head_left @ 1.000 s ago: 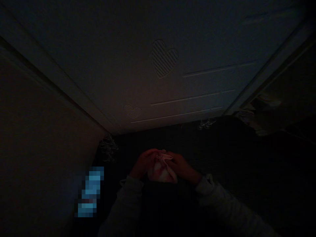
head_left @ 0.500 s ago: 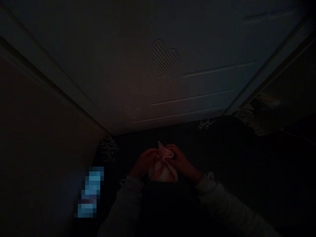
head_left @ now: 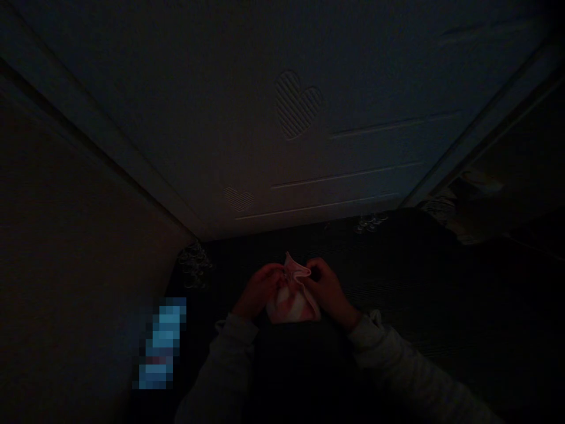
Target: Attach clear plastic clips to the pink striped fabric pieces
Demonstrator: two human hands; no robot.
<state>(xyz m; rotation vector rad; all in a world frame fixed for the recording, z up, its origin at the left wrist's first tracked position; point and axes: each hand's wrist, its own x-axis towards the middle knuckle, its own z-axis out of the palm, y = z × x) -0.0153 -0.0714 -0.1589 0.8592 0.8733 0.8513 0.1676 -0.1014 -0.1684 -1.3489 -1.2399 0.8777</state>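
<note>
Pink and white, wavy-edged cloth (head_left: pixel 293 307)

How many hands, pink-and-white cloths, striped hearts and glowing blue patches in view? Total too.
Left hand plus right hand: 2 hands
Pink-and-white cloth: 1
Large striped heart plus small striped heart: 2 hearts
Glowing blue patch: 1
Total: 6

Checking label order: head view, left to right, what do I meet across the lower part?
Pixelated blue patch → left ring-like cluster → left grip → pink-and-white cloth → right grip → right ring-like cluster → pale item, too dark to identify.
</note>
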